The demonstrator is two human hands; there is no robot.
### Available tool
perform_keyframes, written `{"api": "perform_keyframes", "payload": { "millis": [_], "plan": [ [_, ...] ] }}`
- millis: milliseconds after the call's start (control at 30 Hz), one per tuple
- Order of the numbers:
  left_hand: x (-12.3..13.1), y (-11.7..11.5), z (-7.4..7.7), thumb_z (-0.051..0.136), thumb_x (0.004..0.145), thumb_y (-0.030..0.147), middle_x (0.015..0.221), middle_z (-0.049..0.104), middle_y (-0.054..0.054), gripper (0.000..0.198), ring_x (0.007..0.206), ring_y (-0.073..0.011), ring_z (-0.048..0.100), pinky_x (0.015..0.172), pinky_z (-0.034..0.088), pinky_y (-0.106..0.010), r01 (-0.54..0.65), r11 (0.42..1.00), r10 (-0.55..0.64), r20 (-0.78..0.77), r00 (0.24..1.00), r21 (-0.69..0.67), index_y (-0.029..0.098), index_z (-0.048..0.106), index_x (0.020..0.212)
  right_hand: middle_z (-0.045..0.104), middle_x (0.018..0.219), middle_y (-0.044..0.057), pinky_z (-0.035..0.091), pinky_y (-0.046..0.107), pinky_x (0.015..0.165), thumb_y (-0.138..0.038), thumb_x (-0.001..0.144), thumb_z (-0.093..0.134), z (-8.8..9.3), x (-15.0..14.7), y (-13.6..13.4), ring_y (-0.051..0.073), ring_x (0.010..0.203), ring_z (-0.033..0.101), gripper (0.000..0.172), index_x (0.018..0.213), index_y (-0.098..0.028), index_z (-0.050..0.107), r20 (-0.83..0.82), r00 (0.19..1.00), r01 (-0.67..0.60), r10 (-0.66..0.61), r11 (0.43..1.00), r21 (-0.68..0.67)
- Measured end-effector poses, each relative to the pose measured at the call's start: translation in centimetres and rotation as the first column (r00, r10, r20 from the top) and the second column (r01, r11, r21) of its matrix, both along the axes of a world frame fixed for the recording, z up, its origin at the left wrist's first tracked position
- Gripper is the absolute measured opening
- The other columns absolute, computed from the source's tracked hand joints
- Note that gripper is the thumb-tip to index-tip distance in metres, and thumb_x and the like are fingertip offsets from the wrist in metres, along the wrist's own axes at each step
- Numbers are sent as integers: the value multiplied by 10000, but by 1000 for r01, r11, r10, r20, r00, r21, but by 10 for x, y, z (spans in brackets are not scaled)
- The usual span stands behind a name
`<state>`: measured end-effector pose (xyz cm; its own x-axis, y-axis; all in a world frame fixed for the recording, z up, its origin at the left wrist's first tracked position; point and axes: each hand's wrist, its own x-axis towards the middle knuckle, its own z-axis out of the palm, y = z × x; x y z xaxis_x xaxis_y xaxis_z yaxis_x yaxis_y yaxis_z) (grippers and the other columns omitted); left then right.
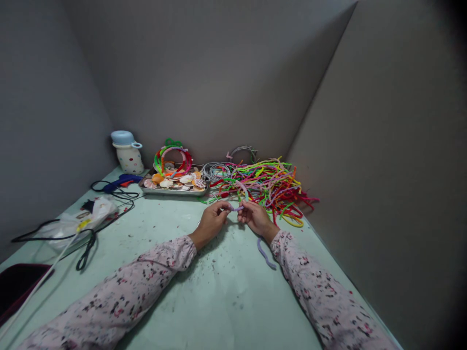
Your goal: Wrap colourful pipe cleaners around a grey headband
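Observation:
Over the middle of the table, my left hand (212,221) pinches one end of a thin ring wrapped in pipe cleaner, its fingertips closed. My right hand (257,218) grips the same ring a short way to the right, also with closed fingers. Between the hands shows a purple stretch of pipe cleaner (238,209). A pale green and pink part of the ring (243,188) curves up behind my right hand, against the heap, so its far outline is hard to follow. A loose purple pipe cleaner (265,253) lies beside my right wrist.
Behind my hands lies a heap of coloured pipe cleaners (272,182), with coiled grey wire (216,171) beside it. A metal tray (175,192) holds seashells and several wrapped rings (173,158). Leftward are a bottle (128,154), a blue tool (122,182), black cable and a plastic bag (104,209).

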<state>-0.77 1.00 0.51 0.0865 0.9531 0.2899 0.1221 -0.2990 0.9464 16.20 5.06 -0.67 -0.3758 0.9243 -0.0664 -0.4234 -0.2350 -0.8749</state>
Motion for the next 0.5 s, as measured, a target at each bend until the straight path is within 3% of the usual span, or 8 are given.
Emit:
{"api": "perform_keyframes", "payload": {
  "millis": [500],
  "plan": [
    [0,0,-2,528,788,178,729,599,16,131,512,-74,487,501,393,-194,5,1000,-5,-3,1000,28,169,627,873,620,567,1,439,174,370,-300,823,611,-1,1,0,122,462,612,155,768,-159,577,-9,1000,-23,23,1000,6]
  ]
}}
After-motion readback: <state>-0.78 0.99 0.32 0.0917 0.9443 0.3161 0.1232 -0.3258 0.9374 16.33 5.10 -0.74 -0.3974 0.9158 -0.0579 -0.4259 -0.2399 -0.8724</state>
